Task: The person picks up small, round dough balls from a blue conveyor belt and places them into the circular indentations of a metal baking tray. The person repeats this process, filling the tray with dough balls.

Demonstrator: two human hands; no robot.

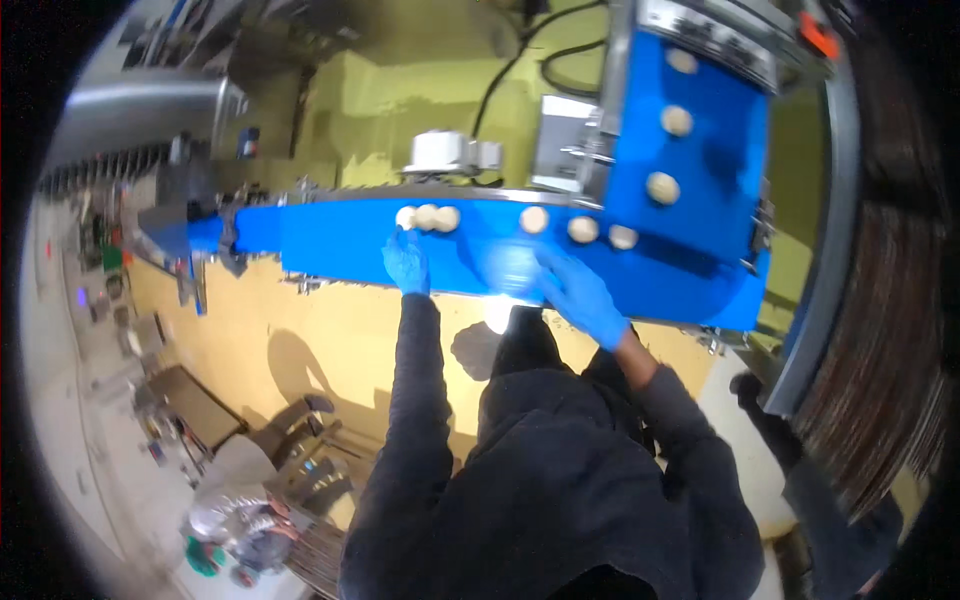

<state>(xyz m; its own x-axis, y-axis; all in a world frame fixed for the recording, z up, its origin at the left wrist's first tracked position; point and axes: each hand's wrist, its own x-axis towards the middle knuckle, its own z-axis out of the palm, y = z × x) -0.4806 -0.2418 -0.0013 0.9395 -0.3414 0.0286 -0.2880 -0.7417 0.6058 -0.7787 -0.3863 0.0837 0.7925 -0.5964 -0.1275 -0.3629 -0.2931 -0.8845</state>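
Note:
Pale round dough balls sit along a blue conveyor belt (335,245) in front of me. My left hand (407,266), in a blue glove, reaches over the belt with its fingers extended. Its fingertips are at the leftmost dough ball (405,216) of a tight group of three; whether they press on it I cannot tell. To the right, my gloved right hand (582,293) is over the near side of the belt, fingers stretched out and holding nothing I can see. Beyond it lie three spaced balls, the middle one (583,229) nearest the fingers.
A wider blue belt (715,190) joins from the far right, bearing more dough balls. A white motor box (437,152) stands behind the main belt. Stacked brown sheets (880,330) fill the right side. Another person (235,495) is at the lower left.

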